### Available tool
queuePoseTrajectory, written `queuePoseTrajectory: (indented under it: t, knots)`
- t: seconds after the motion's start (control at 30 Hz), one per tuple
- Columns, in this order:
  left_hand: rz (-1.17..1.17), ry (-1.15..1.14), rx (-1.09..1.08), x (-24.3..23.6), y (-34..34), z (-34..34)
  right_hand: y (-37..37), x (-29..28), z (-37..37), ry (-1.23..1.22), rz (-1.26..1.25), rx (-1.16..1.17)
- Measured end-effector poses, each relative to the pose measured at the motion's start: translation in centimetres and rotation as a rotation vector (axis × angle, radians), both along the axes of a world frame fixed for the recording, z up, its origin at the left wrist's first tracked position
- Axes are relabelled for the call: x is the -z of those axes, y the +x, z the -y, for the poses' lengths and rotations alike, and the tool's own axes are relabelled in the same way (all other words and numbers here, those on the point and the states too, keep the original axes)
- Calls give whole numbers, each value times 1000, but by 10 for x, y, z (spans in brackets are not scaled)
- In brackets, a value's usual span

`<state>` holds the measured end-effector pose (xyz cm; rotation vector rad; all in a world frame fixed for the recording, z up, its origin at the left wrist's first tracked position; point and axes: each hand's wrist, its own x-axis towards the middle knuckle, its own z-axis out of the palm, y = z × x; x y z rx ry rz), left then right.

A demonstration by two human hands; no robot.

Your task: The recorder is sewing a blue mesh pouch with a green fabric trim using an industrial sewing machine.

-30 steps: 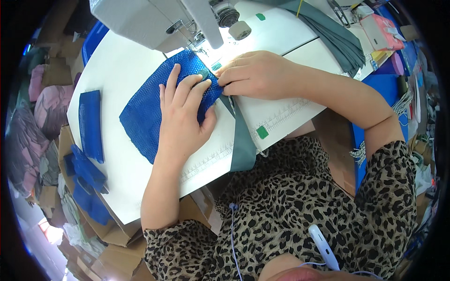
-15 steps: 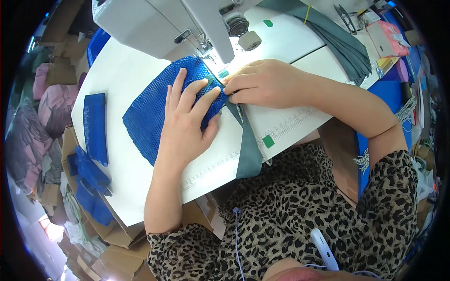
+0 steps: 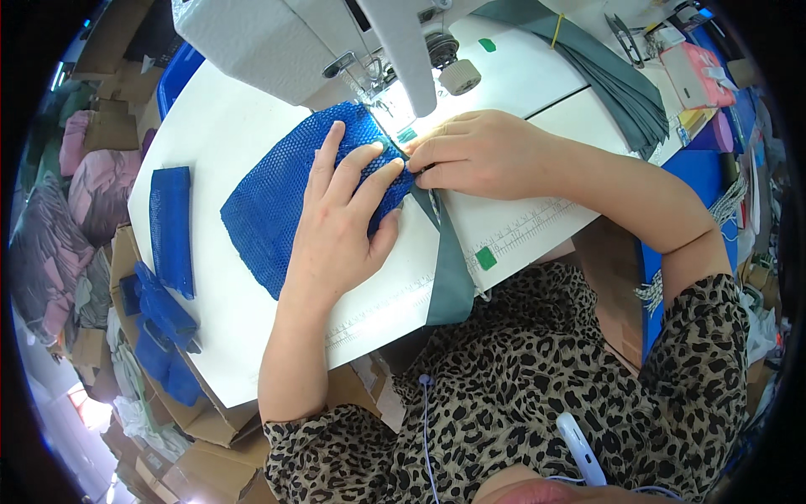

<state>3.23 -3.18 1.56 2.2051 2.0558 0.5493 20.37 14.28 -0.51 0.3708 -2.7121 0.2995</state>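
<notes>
The blue mesh cloth (image 3: pixel 273 197) lies under the left hand (image 3: pixel 340 218) and reaches out to its left. This hand is wide, its fingers spread and resting on the cloth. The right hand (image 3: pixel 487 155) is narrow, pinching the cloth's right edge; whether it also holds the grey-green strip (image 3: pixel 451 281), which hangs just below its fingertips, I cannot tell. Above both hands stands the sewing machine (image 3: pixel 260 46). Well left of the left hand lies a folded blue piece (image 3: pixel 171 231).

Mesh fabric (image 3: pixel 273 197) blue; strip (image 3: pixel 451 286) grey-green; table (image 3: pixel 222 336) white; garment (image 3: pixel 520 378) leopard-print, black on tan.
</notes>
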Motion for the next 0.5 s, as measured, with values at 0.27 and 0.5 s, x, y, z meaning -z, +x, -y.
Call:
queuePoseTrajectory:
  t: [0.27, 0.5]
  knots:
    - [-113, -11, -17, -4, 1, 0, -1, 0, -1, -5, -22, -2]
    - [-76, 8, -47, -4, 5, -1, -1, 0, -3, -5, -19, 0]
